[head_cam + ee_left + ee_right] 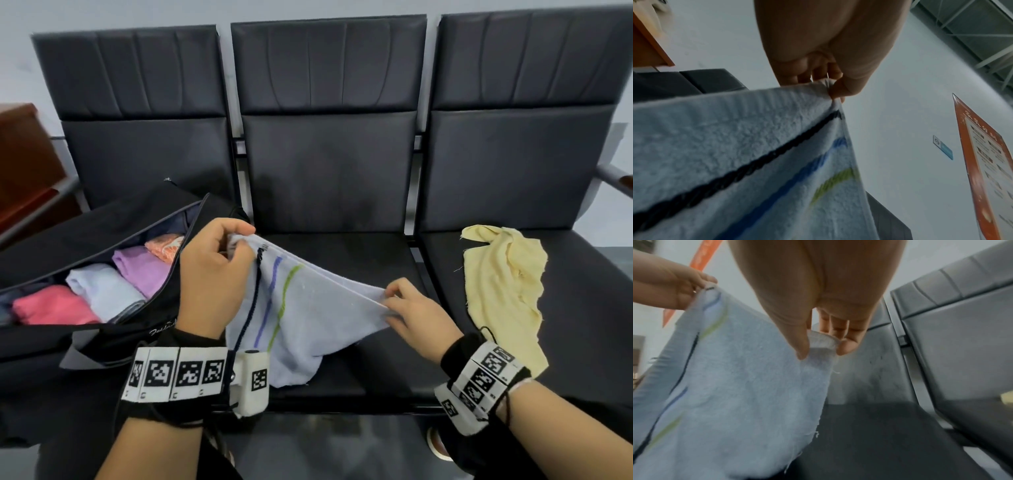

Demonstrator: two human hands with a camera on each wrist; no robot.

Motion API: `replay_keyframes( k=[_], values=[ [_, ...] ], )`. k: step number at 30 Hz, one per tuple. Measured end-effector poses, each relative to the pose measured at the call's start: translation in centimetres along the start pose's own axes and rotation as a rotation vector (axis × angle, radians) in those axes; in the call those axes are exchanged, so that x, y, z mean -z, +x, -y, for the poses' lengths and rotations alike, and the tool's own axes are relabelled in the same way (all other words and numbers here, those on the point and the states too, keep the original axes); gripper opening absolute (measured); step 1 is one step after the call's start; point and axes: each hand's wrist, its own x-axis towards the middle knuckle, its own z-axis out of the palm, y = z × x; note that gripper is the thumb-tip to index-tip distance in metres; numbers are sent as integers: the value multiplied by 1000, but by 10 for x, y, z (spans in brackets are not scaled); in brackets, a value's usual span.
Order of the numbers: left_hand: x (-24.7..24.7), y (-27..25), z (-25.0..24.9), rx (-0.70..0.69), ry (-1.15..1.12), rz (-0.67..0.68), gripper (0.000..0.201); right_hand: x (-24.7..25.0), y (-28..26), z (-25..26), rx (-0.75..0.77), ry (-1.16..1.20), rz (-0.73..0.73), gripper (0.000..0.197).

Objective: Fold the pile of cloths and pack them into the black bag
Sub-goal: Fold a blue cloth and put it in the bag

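striped cloth (301, 308) — taut between both grips

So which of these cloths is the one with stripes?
The pale blue cloth pinched between the left hand and right hand; the yellow cloth and those in the black bag look plain.

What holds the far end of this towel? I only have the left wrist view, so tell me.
Observer: The right hand pinches the opposite corner of the striped towel, which hangs stretched between both hands above the middle seat.
Operator: Report the bag.
Observer: The black bag lies open to the left of the towel, with pink, pale blue, purple and orange folded cloths inside.
Operator: Tell me what is left to fold.
Observer: A yellow cloth lies crumpled on the right seat.
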Motion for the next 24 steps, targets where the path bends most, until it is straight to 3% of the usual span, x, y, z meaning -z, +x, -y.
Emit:
replay_keyframes(
  k=[6,12,17,24],
  values=[
    [13,10,-1,-19,78,-40,22,34,13,8,28,-218,-119,13],
    [22,22,-5,-29,121,-53,24,56,24,17,159,-321,-125,16],
    [29,31,-4,-34,162,-78,30,79,21,24,206,-123,-369,5],
    [38,34,-8,-52,166,-143,29,106,24,8,-40,485,-530,8]
  ],
)
